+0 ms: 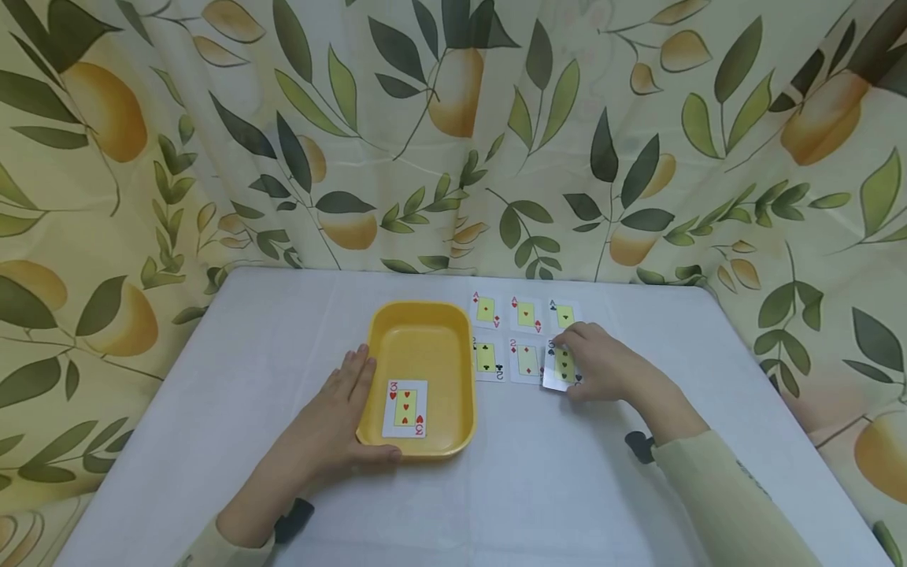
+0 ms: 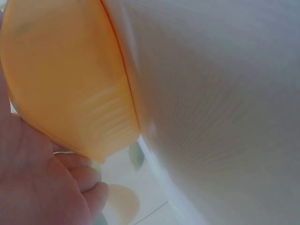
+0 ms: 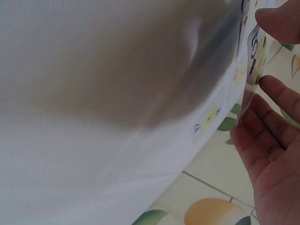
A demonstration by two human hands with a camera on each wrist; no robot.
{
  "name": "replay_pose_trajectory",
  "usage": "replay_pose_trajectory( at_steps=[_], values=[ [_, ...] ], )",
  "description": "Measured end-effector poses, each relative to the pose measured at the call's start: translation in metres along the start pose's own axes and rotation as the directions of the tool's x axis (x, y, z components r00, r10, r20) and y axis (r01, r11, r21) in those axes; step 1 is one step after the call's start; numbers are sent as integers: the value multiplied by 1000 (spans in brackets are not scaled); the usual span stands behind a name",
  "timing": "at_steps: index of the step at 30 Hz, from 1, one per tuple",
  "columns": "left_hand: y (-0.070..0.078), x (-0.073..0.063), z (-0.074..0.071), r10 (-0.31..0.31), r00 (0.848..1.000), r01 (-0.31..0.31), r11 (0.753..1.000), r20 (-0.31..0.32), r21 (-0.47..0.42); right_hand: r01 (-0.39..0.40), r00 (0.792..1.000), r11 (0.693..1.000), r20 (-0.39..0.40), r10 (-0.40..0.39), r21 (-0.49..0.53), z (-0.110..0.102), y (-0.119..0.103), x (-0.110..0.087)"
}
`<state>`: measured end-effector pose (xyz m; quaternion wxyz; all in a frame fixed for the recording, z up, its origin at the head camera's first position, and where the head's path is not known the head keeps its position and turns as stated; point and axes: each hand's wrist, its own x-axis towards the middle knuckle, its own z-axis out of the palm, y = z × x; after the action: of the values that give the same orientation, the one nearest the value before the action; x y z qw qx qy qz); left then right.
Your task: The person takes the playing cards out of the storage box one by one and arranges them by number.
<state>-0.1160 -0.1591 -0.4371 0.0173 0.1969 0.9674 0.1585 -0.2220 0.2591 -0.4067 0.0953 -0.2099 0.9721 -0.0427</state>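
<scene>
My left hand (image 1: 329, 413) rests along the left side of a yellow plastic tray (image 1: 464, 378), fingers straight at the rim and thumb by its near edge. In the left wrist view, the tray's outer wall (image 2: 70, 70) leans over the palm and fingers. A three of hearts (image 1: 405, 409) lies face up inside the tray. My right hand (image 1: 602, 362) pinches a black-suited playing card (image 1: 558, 376) between thumb and fingers, partly covering its face. That card (image 3: 253, 61) is tilted up in the right wrist view. It overlaps the edge of a two of diamonds (image 1: 525, 361).
Right of the tray, an ace of diamonds (image 1: 486, 309), an ace of hearts (image 1: 527, 315) and an ace of clubs (image 1: 564, 314) form the far row. A two of clubs (image 1: 489, 361) lies against the tray's right side. A fruit-patterned curtain (image 1: 453, 157) hangs behind the white-covered table (image 1: 269, 331).
</scene>
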Motion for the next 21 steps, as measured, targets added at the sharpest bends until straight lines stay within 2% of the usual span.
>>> replay_pose_trajectory(
  at_steps=[6, 10, 21],
  values=[
    [-1, 0, 1, -1, 1000, 1, 1000, -2, 1, -23, 999, 999, 26, 22, 23, 2, 3, 0],
    [-1, 0, 2, -4, 1000, 4, 1000, -1, 3, -9, 1000, 999, 28, 8, 41, 6, -4, -2],
    [-1, -2, 2, -4, 1000, 4, 1000, -15, 5, 121, 993, 992, 9, -121, 44, 16, -60, -12]
  ],
)
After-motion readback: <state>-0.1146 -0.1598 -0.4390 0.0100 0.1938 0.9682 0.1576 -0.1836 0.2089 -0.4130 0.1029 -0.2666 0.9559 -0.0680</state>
